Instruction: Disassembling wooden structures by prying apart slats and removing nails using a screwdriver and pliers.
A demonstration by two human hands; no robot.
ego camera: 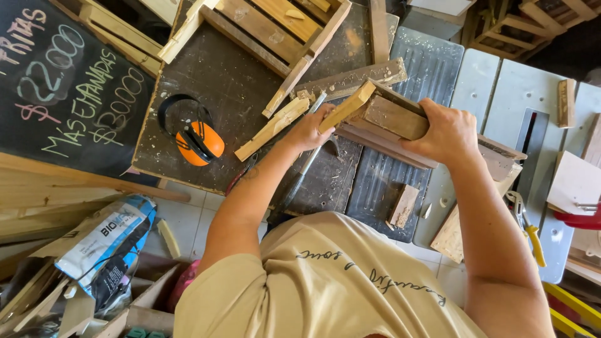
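A: What takes up the most room?

B: The dark table (219,94), dusty and scuffed, with a grey saw table (488,87) just beside it on the right. A chalkboard (62,87) leans at the left.

A: And on the dark table?

B: A slatted wooden frame (269,25) at the far edge, and orange earmuffs (199,141) near the left corner. A pale wood strip (272,127) lies near the left hand.

A: What are the hands on?

B: Both hold a bundle of wood pieces (391,119), raised over the seam between the two tables. The right hand (447,133) has its fingers wrapped over the bundle's right part, gripping it from above. The left hand (308,131) is against the bundle's left end, by a light stick (345,107) that juts out from it; its fingers are curled, but I cannot tell just what they pinch.

A: Anything under the bundle?

B: A metal tool (307,164) runs slantwise below the left hand, and a small block (404,205) lies on the ribbed grey part. Yellow-handled pliers (531,235) lie further right.
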